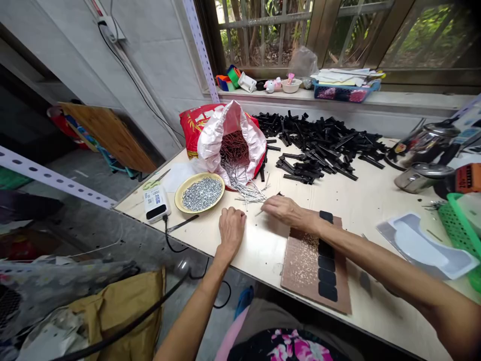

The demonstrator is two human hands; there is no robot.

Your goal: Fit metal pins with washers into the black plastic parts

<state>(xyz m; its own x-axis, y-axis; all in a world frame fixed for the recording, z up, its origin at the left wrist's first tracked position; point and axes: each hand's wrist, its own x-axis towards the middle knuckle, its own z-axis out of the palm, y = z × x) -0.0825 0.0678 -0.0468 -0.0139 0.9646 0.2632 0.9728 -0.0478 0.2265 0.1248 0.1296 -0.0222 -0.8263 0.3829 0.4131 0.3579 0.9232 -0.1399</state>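
My left hand (232, 228) rests on the tabletop right of the yellow dish (179, 199), its fingers curled closed. What it holds, if anything, is hidden. My right hand (283, 210) reaches across to the loose thin metal rods (250, 191), with its fingertips pinched at the end of one thin rod (259, 212). More rods spill from the open mouth of a red and silver bag (210, 135), where reddish-brown ones show deeper inside. Small shiny metal pieces (203, 194) fill the dish. Under my right forearm lies a brown board (300, 268) with black rounded pads (327, 277) and pale crumbs.
Black plastic parts (319, 140) are heaped at the back by the window. A white power bank (156, 204) with a cable, scissors (152, 183) and a black strip (183, 223) lie left. Metal pots (424, 178), a green basket (456, 225) and a clear tray (423, 243) stand right.
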